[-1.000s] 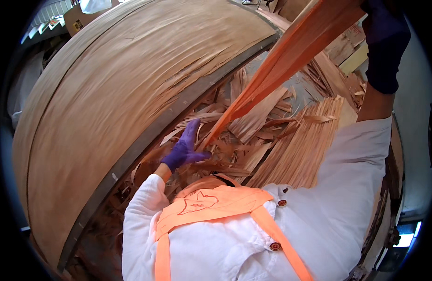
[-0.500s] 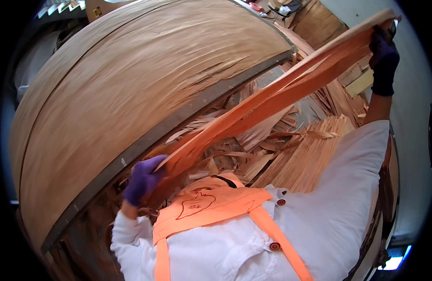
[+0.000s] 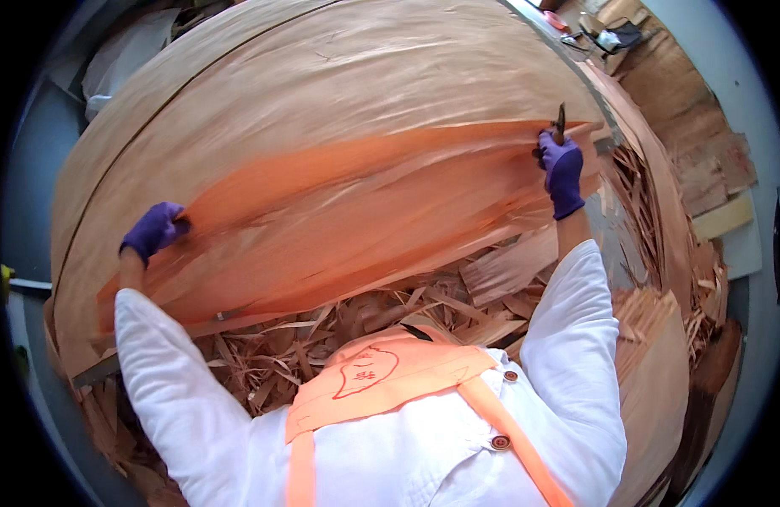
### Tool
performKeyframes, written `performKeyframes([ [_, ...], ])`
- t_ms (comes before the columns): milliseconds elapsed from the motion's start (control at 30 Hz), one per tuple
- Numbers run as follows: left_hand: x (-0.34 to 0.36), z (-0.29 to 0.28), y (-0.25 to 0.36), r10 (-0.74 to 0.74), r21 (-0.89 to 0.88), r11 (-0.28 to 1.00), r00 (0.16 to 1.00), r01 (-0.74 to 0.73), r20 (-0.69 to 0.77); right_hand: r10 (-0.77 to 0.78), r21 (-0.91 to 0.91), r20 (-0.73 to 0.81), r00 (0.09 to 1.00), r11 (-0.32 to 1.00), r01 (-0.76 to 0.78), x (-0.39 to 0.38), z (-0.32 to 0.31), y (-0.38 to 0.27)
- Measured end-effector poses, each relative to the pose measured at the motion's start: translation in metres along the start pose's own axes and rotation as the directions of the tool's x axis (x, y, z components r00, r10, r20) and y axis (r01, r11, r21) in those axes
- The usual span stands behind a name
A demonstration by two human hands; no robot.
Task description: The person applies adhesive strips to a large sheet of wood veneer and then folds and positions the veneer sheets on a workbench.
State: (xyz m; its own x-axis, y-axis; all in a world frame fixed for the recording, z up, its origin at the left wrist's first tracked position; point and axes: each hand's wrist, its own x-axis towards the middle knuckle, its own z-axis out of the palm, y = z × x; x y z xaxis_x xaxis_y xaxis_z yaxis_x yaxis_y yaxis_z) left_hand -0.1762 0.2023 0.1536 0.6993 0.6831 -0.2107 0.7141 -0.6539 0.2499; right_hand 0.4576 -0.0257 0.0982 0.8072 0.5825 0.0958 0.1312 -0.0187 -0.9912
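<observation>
At left: orange veneer sheet [image 3: 365,228], its end pinched by left hand [image 3: 156,228]; centrally, now spread over pale veneer stack [image 3: 339,76] (earlier slung aslant), seemingly nearly laid. At right: dark hand tool [image 3: 561,121], gripped by right hand [image 3: 562,165] at the sheet's edge.

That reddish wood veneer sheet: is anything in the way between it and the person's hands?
Nothing visible but the purple gloves. The left hand holds the veneer sheet near its left end; the right hand grips it near the upper right corner, a dark tool jutting from the fist.
</observation>
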Motion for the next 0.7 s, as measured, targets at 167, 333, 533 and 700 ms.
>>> performKeyframes([
  [167, 0.022, 0.02, -0.003, -0.114, -0.002, 0.993, 0.992, 0.115, 0.05, 0.148, 0.069, 0.047, 0.988, 0.986, -0.151, 0.03, 0.024, 0.025],
  [333, 0.03, -0.066, 0.025, -0.153, -0.095, 0.981, 0.977, 0.168, 0.148, 0.062, 0.157, 0.057, 0.996, 0.985, -0.07, 0.055, 0.018, -0.025],
  [533, -0.048, -0.191, -0.06, -0.333, -0.458, 0.882, 0.831, 0.108, -0.445, -0.311, 0.482, 0.041, 0.95, 0.839, 0.254, 0.104, 0.06, -0.085],
  [700, -0.025, -0.145, 0.106, 0.151, 0.42, 0.899, 0.811, 0.125, -0.565, -0.197, 0.536, 0.005, 0.98, 0.828, 0.164, 0.128, 0.04, -0.049],
])
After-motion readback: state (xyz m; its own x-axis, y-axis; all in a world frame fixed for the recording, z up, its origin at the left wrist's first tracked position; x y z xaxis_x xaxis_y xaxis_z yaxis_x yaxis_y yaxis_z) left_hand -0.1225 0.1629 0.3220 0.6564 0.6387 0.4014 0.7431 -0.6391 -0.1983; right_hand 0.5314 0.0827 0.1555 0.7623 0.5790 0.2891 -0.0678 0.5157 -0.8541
